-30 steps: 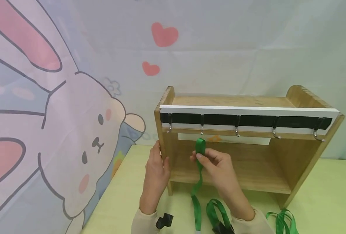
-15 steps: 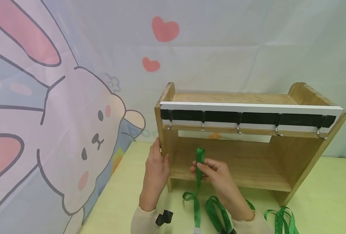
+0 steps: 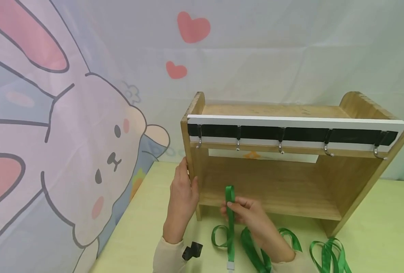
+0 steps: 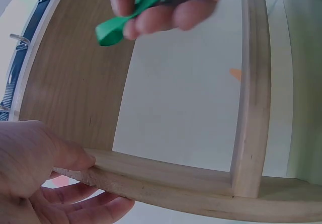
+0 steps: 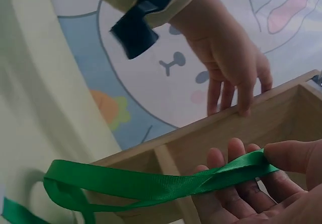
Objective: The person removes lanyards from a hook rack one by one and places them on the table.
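My right hand (image 3: 254, 220) pinches a green ribbon lanyard (image 3: 230, 246) between thumb and fingers, just in front of the wooden shelf (image 3: 270, 182). The lanyard's folded top stands above the fingertips; its lower part hangs to the table with a side loop and a pale clip end. In the right wrist view the green ribbon (image 5: 126, 183) lies across the fingers under the thumb. My left hand (image 3: 182, 197) grips the shelf's left side panel, thumb on the inner side and fingers outside, as the left wrist view shows. Metal hooks (image 3: 238, 143) line the shelf's front rail, above the lanyard.
More green lanyards lie on the pale yellow table (image 3: 133, 235): one coiled lanyard (image 3: 251, 248) by the right forearm, another lanyard (image 3: 328, 256) farther right. A cartoon-printed backdrop (image 3: 256, 49) hangs behind the shelf. A black strap piece (image 3: 192, 251) sits at the left cuff.
My right hand has moved down with the lanyard, away from the hooks. The lanyard's lower part now bends into a loop by the table. The left hand stays on the side panel.
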Action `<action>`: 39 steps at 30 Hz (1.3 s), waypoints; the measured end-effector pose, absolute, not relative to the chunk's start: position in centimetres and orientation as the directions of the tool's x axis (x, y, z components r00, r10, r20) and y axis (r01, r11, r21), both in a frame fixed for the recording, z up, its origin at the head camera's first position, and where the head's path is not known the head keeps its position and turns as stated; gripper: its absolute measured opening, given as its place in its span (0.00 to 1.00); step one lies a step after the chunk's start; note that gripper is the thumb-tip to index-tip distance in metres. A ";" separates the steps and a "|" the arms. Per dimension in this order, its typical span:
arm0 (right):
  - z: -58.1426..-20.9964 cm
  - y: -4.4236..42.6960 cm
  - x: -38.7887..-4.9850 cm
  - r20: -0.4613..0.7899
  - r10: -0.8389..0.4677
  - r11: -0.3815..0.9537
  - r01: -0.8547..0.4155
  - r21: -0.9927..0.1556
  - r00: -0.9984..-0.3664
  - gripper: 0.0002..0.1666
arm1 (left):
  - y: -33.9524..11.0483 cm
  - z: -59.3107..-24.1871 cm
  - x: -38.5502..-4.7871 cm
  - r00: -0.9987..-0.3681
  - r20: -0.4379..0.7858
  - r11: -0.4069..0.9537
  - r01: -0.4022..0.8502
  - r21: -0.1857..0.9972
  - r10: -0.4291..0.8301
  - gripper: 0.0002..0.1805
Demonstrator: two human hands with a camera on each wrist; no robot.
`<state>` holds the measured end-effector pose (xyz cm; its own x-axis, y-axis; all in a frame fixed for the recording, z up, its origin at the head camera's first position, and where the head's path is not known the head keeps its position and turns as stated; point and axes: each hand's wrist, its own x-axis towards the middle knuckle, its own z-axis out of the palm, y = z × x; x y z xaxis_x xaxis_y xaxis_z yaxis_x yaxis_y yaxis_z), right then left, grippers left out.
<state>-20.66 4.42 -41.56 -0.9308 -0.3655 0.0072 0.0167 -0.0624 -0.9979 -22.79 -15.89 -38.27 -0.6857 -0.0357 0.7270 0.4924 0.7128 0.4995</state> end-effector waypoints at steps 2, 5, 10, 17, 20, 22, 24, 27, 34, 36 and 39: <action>-42.1 4.5 -20.7 0.002 -0.374 -0.050 0.018 -0.999 -0.928 0.16 | -15.9 -38.2 -22.8 -0.688 0.725 0.709 0.494 0.503 -0.035 0.31; -43.0 4.5 -20.8 -0.010 -0.394 -0.023 0.021 -1.000 -0.919 0.17 | -15.8 -38.1 -22.8 -0.693 0.720 0.704 0.494 0.510 -0.036 0.31; -44.6 4.5 -20.7 -0.012 -0.440 0.028 -0.001 -1.000 -0.898 0.18 | -15.7 -37.9 -22.8 -0.696 0.717 0.707 0.489 0.510 -0.036 0.31; -46.0 3.9 -20.8 0.004 -0.445 0.125 -0.066 -0.990 -0.895 0.17 | -15.6 -38.0 -22.9 -0.706 0.707 0.707 0.482 0.517 -0.035 0.31; -46.4 3.5 -20.8 0.029 -0.430 0.209 -0.131 -0.969 -0.902 0.15 | -15.7 -38.0 -23.0 -0.709 0.704 0.709 0.481 0.516 -0.031 0.30; -46.7 3.2 -20.8 0.044 -0.423 0.258 -0.166 -0.952 -0.905 0.16 | -15.7 -38.1 -22.9 -0.706 0.708 0.713 0.480 0.511 -0.032 0.30; -47.0 2.9 -20.8 0.050 -0.418 0.294 -0.188 -0.937 -0.907 0.15 | -15.8 -38.1 -22.9 -0.698 0.716 0.717 0.482 0.504 -0.033 0.30; -47.5 2.6 -20.9 0.059 -0.420 0.328 -0.212 -0.920 -0.905 0.14 | -15.8 -38.2 -22.8 -0.690 0.723 0.719 0.484 0.498 -0.036 0.31; -48.7 2.1 -20.9 0.073 -0.390 0.443 -0.256 -0.859 -0.918 0.24 | -15.8 -38.2 -22.7 -0.704 0.709 0.717 0.472 0.514 -0.045 0.31; -48.9 2.0 -20.9 0.089 -0.375 0.483 -0.276 -0.831 -0.923 0.27 | -15.8 -38.2 -22.7 -0.705 0.708 0.718 0.469 0.514 -0.046 0.31; -48.9 1.8 -20.9 0.101 -0.359 0.509 -0.285 -0.812 -0.928 0.28 | -15.8 -38.2 -22.8 -0.704 0.708 0.719 0.469 0.513 -0.046 0.31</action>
<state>-20.88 1.83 -48.87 -0.9281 -0.3585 0.1008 -0.2848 0.5089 -0.8124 -22.77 -15.79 -38.21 -0.7044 -0.0462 0.7083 0.4687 0.7191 0.5131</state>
